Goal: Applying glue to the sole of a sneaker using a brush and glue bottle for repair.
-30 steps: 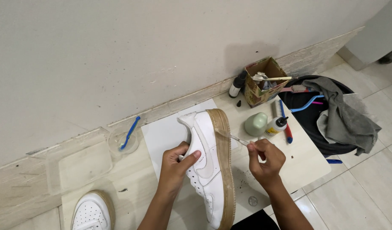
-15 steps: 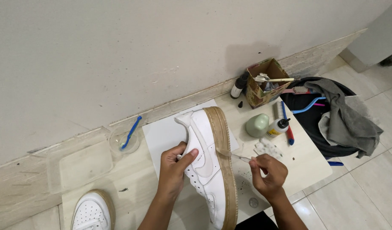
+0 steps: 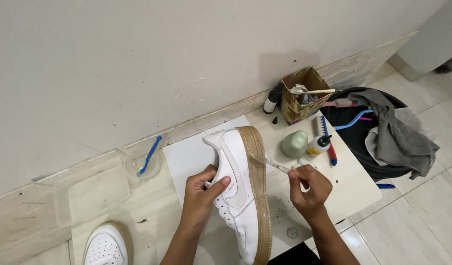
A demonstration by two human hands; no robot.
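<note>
Head view looks down on a pale tiled floor [image 3: 422, 216] beside a plain wall [image 3: 137, 64]. On the floor lies a white board [image 3: 353, 181], and on it stands a white sneaker [image 3: 238, 191] turned on its side, so that its tan sole [image 3: 258, 181] faces to the right. The long axis of the sneaker runs from the person toward the wall, heel end away, I think.

At the right is a black basin [image 3: 348, 127] with a grey cloth [image 3: 397, 137] over it. At the left a clear plastic tray [image 3: 93, 191] and a clear cup with a blue toothbrush [image 3: 150, 156] stand by the wall. A second white sneaker [image 3: 105, 245] shows at the bottom left.

Behind the sneaker are a small cardboard box [image 3: 302, 100] with brushes, a pale green rounded object [image 3: 294, 144] and a small white bottle with black cap [image 3: 318, 145].

Left hand [image 3: 201, 194] is closed around the upper of the sneaker, thumb on the side, holding it steady. Right hand [image 3: 308, 185] pinches a thin clear brush [image 3: 267, 163] between the fingertips; its tip touches the sole edge, just left of the hand. So the sole lies to the left of the right hand, which is the nearer one to it.
</note>
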